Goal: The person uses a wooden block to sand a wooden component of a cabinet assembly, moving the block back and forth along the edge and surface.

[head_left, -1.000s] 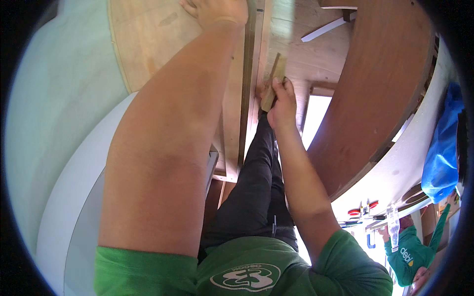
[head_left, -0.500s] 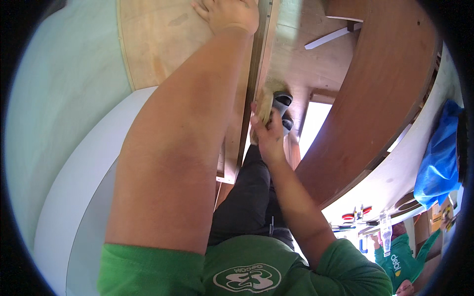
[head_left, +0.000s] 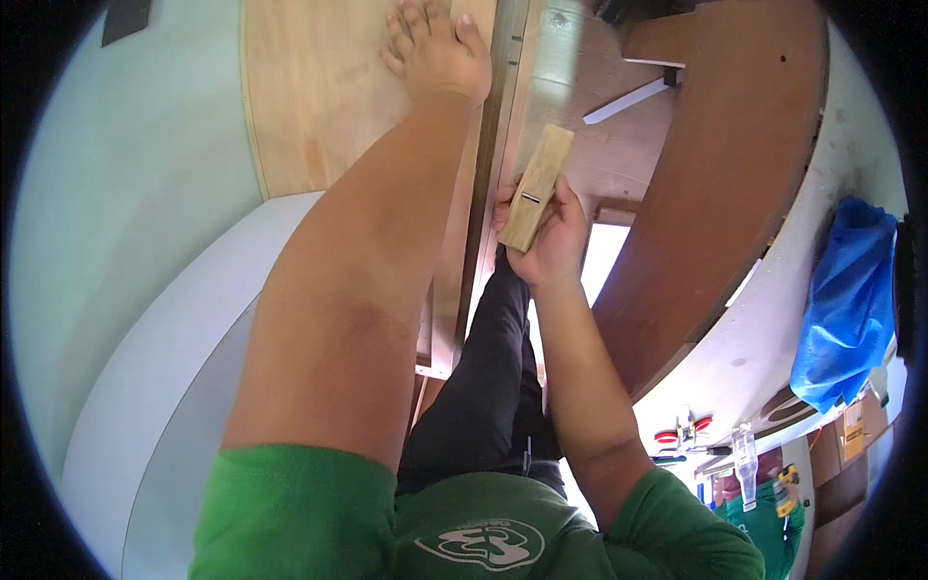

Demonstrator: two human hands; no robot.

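We press our left hand [head_left: 435, 53] flat, fingers spread, on the plywood sheet [head_left: 319, 97], just left of its upright edge [head_left: 488, 174]. Our right hand [head_left: 551, 237] wraps tight around a wooden block plane [head_left: 535, 188], lifted just right of that edge. Risk as we judge it: the plane could skid off the narrow edge toward our left fingers, or the sheet could shift under uneven pressure.
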